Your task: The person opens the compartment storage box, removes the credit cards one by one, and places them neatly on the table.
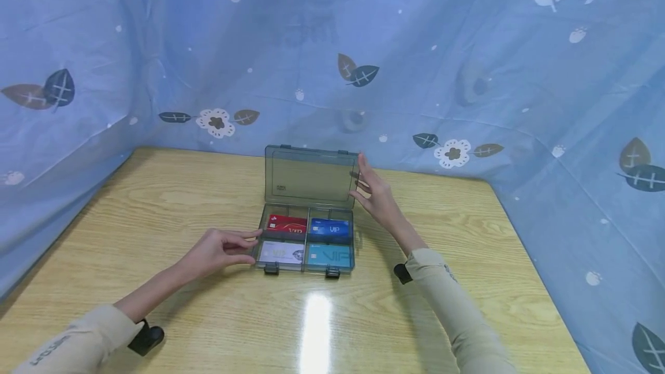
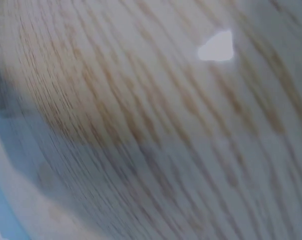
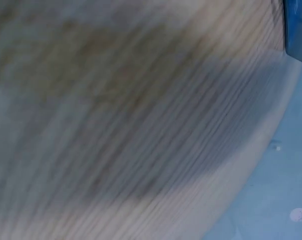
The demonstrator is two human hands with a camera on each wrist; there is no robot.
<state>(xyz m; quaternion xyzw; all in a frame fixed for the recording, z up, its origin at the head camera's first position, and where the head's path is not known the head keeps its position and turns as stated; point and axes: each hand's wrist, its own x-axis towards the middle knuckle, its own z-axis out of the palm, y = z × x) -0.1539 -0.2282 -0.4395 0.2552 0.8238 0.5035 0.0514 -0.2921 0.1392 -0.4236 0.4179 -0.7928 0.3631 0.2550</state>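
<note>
Hands (image 1: pixel 218 251) (image 1: pixel 380 196) at box edges (image 1: pixel 310 205), tabletop (image 1: pixel 249 310) around

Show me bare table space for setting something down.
Free on the pale wooden table: left of the hinged translucent grey plastic box, between left grip and blue patterned curtain; in front, between the beige sleeves; and right of the right sleeve. Crowded: the box, holding four coloured rectangular cards, with the right grip on its lid.

head view forward, down — wrist views close, sharing tabletop (image 1: pixel 197 195)
</note>
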